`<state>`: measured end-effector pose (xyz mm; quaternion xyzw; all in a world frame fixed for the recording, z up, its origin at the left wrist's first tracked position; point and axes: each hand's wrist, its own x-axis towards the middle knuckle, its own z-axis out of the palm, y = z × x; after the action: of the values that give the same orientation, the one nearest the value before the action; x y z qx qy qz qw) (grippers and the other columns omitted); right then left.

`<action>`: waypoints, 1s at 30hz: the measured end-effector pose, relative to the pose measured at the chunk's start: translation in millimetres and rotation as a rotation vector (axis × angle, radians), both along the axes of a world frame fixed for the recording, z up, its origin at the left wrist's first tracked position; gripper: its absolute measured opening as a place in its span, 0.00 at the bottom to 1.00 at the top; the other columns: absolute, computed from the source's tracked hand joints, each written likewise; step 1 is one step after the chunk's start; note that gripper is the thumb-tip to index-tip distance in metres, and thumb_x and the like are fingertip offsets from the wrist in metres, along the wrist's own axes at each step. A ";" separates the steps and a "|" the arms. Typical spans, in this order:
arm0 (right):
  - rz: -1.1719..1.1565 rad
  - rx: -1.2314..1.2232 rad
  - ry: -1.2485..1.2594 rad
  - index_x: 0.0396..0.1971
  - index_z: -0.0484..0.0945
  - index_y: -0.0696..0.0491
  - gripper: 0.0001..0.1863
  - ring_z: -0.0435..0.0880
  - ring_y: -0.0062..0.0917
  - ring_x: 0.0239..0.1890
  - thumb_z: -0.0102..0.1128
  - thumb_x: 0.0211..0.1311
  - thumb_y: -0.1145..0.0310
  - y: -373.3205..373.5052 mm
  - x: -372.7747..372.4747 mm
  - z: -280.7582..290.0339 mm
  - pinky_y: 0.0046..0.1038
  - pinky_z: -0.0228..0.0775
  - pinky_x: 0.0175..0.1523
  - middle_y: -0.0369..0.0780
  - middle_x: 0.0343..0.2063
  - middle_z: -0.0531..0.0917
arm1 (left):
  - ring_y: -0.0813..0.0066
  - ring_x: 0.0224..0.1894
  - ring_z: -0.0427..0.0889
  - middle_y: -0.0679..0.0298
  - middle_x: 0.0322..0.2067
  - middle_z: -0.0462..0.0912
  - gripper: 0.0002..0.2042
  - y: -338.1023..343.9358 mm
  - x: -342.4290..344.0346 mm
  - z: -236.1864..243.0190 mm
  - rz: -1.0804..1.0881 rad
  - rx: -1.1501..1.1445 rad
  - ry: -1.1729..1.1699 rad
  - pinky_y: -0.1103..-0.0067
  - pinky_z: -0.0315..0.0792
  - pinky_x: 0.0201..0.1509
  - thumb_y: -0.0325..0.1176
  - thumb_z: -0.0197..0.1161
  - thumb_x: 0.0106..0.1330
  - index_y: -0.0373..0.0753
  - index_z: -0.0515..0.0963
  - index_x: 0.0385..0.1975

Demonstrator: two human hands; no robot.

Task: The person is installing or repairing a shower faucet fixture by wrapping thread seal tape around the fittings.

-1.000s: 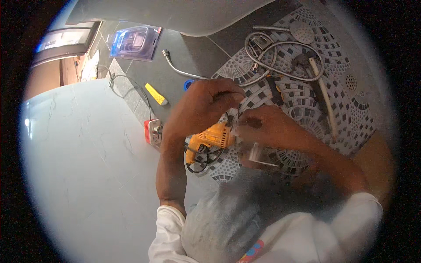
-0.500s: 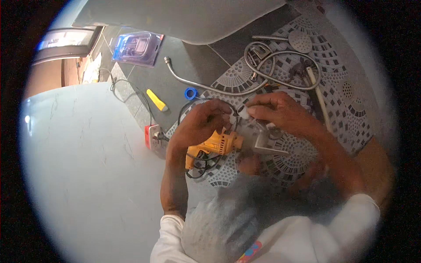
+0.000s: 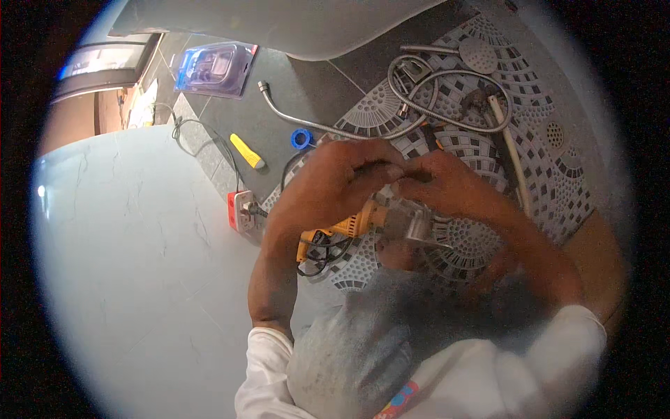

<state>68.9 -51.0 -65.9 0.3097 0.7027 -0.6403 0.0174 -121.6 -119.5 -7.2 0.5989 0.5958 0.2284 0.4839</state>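
Observation:
My left hand [image 3: 342,181] and my right hand [image 3: 443,185] meet over the floor, fingers curled and pressed together round something small that their fingers hide. Directly beneath them lies a yellow power drill [image 3: 349,227] with its black cord looped by the handle, partly covered by my left hand. A shiny metal piece [image 3: 419,230] is below my right hand, too hazy to make out. Just beyond my left hand are a blue tape ring [image 3: 301,131] and a yellow-handled tool [image 3: 243,149] on dark grey tiles.
A coiled metal hose [image 3: 474,126], a shower head [image 3: 478,56] and a pale pipe [image 3: 520,171] lie on mosaic tiles [image 3: 471,251]. Left are a red-and-white socket block [image 3: 239,213] with a plug and a clear blister pack [image 3: 213,68]. A white curved fixture [image 3: 293,21] borders the top.
My hands have drawn together. A small white piece that showed in my fingers half a second ago is now hidden between them.

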 end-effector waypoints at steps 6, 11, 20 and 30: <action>-0.120 0.044 -0.061 0.38 0.82 0.58 0.18 0.83 0.27 0.32 0.59 0.59 0.57 11.8 4.8 -6.4 0.30 0.73 0.41 0.47 0.29 0.84 | 0.73 0.32 0.82 0.60 0.30 0.83 0.06 -28.7 4.2 5.4 0.105 -0.007 -0.030 0.76 0.75 0.37 0.26 0.58 0.64 0.33 0.77 0.39; -0.293 -0.109 0.111 0.39 0.82 0.59 0.18 0.82 0.22 0.35 0.60 0.57 0.59 18.7 9.8 10.1 0.28 0.73 0.44 0.43 0.31 0.85 | 0.72 0.32 0.83 0.60 0.31 0.82 0.08 -31.5 -18.3 -28.4 0.213 -0.148 -0.192 0.76 0.75 0.37 0.23 0.58 0.63 0.33 0.72 0.41; 0.211 0.238 -0.138 0.37 0.82 0.60 0.21 0.84 0.42 0.35 0.60 0.54 0.56 2.8 -1.9 25.3 0.38 0.74 0.44 0.51 0.32 0.83 | 0.73 0.34 0.81 0.61 0.29 0.80 0.07 7.4 -8.3 -28.2 0.022 -0.121 -0.200 0.74 0.74 0.38 0.24 0.57 0.64 0.35 0.70 0.41; -0.191 0.273 -0.050 0.40 0.80 0.61 0.18 0.79 0.23 0.25 0.58 0.60 0.61 19.2 -0.5 2.1 0.28 0.72 0.34 0.44 0.26 0.83 | 0.74 0.34 0.81 0.61 0.33 0.79 0.07 -30.1 4.7 -53.3 0.297 -0.014 -0.368 0.76 0.74 0.36 0.26 0.58 0.65 0.35 0.70 0.40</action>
<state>68.4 -31.8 -63.8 0.3906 0.7499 -0.5296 -0.0682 -116.9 -149.6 -60.5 0.4496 0.5806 0.3982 0.5497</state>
